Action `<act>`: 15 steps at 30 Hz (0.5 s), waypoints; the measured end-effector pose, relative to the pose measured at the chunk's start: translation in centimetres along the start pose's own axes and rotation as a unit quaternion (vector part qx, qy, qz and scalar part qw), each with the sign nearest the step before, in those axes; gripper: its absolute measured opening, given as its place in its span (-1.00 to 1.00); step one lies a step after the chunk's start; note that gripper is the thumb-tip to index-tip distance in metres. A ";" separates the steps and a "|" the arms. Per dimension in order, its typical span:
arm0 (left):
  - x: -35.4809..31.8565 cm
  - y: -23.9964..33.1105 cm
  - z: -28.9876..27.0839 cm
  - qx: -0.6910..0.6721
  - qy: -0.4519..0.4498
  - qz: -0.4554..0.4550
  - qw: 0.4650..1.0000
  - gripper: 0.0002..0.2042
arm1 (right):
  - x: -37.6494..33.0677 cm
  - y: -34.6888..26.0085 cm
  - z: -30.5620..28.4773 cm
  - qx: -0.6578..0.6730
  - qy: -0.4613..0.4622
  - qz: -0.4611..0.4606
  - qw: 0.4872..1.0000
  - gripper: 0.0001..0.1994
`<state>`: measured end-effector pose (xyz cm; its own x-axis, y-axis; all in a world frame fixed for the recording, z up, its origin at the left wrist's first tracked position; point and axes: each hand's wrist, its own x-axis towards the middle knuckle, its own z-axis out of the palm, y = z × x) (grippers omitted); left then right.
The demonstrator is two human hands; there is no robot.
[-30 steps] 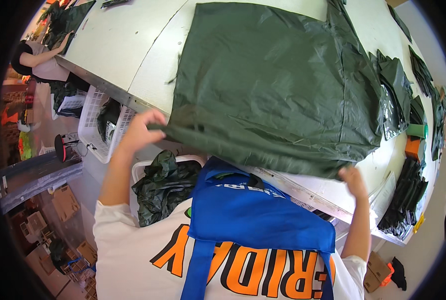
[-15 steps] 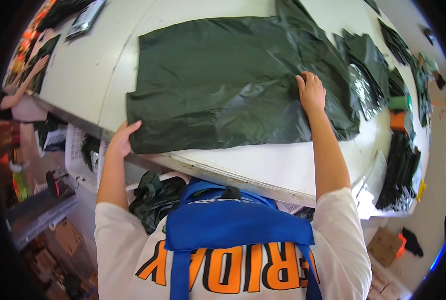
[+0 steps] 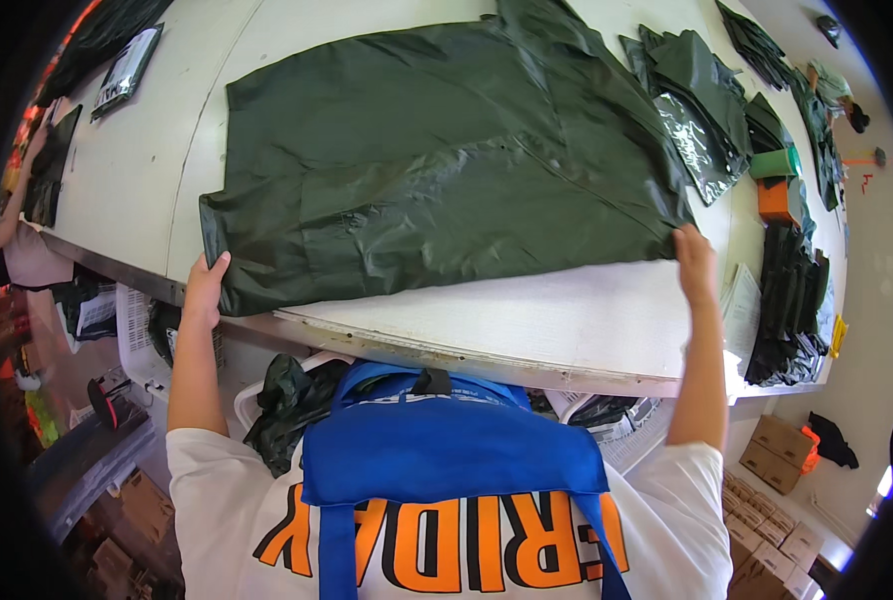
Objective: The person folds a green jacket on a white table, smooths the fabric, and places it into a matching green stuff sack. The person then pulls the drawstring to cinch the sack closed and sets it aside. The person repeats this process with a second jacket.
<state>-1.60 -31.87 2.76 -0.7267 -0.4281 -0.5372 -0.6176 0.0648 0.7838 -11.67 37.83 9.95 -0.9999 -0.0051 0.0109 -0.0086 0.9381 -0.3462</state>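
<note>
A dark green, slightly shiny waterproof garment point(image 3: 417, 180) lies spread over the white table point(image 3: 527, 320), with folds and creases across it. At its lower left corner my left hand point(image 3: 205, 285) grips the edge, thumb on top and the fingers mostly hidden beneath. My right hand point(image 3: 697, 258) is closed on the lower right corner of the same garment, slightly blurred by motion. Between my hands the garment's near edge runs close to the table's front edge on the left and farther from it on the right.
Dark green folded garments point(image 3: 692, 100) and a stack of black packages point(image 3: 789, 310) lie at the right, near a green roll point(image 3: 775, 163) on an orange box point(image 3: 775, 200). A packaged item point(image 3: 129, 70) rests far left, beside another person's arm point(image 3: 17, 195). Baskets point(image 3: 145, 335) stand under the table.
My right hand has moved from the garment's middle right to its lower right corner and gripped it. The garment's right part is spread flatter. My left hand keeps its corner.
</note>
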 end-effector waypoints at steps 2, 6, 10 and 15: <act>-0.3 -0.6 -1.5 0.049 0.000 0.012 0.999 -0.71 | -1.2 -2.1 -2.7 -0.010 -0.039 -0.002 0.999 -0.75; 1.0 -5.0 -0.6 0.217 0.007 0.045 0.975 -0.67 | -6.9 2.4 2.9 -0.094 -0.151 0.020 0.984 -0.66; -1.3 -3.3 0.7 0.373 0.127 0.146 0.907 -0.52 | -8.6 2.2 4.9 -0.155 -0.341 0.083 0.924 -0.66; -6.4 5.4 9.9 0.467 0.024 0.420 0.778 -0.43 | -4.9 -12.6 5.1 0.016 -0.007 -0.055 0.998 -0.51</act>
<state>-3.30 -19.83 7.33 -0.9936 0.0865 0.0721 0.1030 0.9570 0.2712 -6.66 24.27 9.49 -0.9929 -0.1126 0.0372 -0.1183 0.9198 -0.3742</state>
